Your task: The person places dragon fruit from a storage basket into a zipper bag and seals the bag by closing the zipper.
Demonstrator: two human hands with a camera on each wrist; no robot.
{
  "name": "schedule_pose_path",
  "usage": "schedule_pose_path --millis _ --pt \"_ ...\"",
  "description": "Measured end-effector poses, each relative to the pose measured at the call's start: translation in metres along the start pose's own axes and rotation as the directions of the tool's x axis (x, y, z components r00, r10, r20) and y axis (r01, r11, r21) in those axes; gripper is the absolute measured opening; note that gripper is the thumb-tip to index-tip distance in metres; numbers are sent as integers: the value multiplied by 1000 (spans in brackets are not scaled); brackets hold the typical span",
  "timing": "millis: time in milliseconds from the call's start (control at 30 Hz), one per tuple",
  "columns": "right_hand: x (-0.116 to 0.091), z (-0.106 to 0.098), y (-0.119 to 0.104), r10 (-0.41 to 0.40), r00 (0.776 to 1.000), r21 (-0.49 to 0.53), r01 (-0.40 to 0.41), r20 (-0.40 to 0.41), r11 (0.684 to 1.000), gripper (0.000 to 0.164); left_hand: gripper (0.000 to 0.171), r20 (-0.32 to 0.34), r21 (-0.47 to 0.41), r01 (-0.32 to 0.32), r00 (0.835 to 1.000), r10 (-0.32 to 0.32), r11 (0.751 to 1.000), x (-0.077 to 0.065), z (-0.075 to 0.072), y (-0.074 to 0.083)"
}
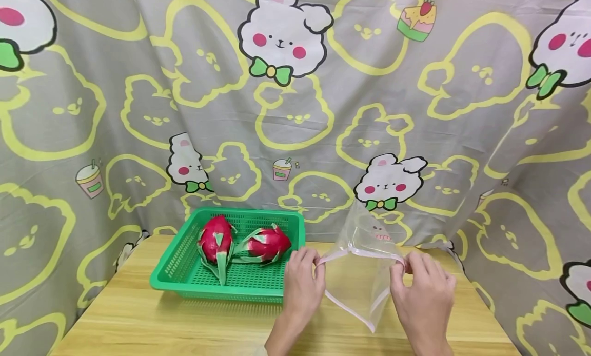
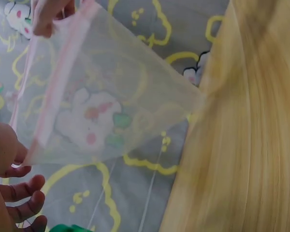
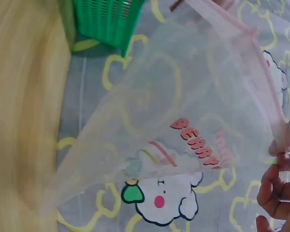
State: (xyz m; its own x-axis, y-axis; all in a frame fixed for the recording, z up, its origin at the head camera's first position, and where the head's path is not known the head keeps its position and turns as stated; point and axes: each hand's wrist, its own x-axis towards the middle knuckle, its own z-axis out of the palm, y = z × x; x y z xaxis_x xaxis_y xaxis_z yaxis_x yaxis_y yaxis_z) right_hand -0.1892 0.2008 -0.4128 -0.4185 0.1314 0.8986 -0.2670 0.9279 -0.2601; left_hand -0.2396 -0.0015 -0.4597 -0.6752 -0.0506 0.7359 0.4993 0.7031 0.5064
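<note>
A clear zip bag (image 1: pixel 362 233) with a pale pink zip edge hangs between both hands, its mouth spread into a diamond. My left hand (image 1: pixel 302 281) pinches one side of the mouth between thumb and index finger; in the left wrist view the other fingers of that hand (image 2: pixel 2 150) are loosely bent. The opposite side is pinched by my right hand (image 1: pixel 425 289). Red lettering (image 3: pixel 198 145) shows on the plastic in the right wrist view. Only background shows through the bag. Two red dragon fruits, one upright (image 1: pixel 215 238) and one lying sideways (image 1: pixel 272 244), rest in a green basket (image 1: pixel 217 290).
The basket stands on the left of a wooden table (image 1: pixel 184 325), beside my left hand, which overlaps its front right corner in the head view. A grey curtain (image 1: pixel 231 120) printed with cartoon animals closes off the back and both sides.
</note>
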Motion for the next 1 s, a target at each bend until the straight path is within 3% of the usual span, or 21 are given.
schedule_pose_path --millis 267,367,500,767,900,1000 --pt "6 -17 -9 -7 1000 15 8 -27 1000 21 25 -5 7 17 1000 -17 1000 6 -1 -14" --pt "4 -21 -15 41 997 -32 -39 65 999 24 25 15 -45 52 999 -51 998 7 -4 -15" --pt "-2 -13 -22 85 977 -67 -73 194 995 30 30 50 -144 82 996 -75 986 6 -4 -11" --pt "-13 0 -36 92 958 -75 -74 273 994 41 40 8 -249 39 999 -39 968 2 4 -5" --pt "-20 4 -42 62 935 -84 -35 348 996 47 40 27 -265 62 998 -57 962 1 5 -5" --pt "-23 7 -42 41 933 -85 -11 357 996 43 39 47 -282 72 997 -61 957 -1 5 -4"
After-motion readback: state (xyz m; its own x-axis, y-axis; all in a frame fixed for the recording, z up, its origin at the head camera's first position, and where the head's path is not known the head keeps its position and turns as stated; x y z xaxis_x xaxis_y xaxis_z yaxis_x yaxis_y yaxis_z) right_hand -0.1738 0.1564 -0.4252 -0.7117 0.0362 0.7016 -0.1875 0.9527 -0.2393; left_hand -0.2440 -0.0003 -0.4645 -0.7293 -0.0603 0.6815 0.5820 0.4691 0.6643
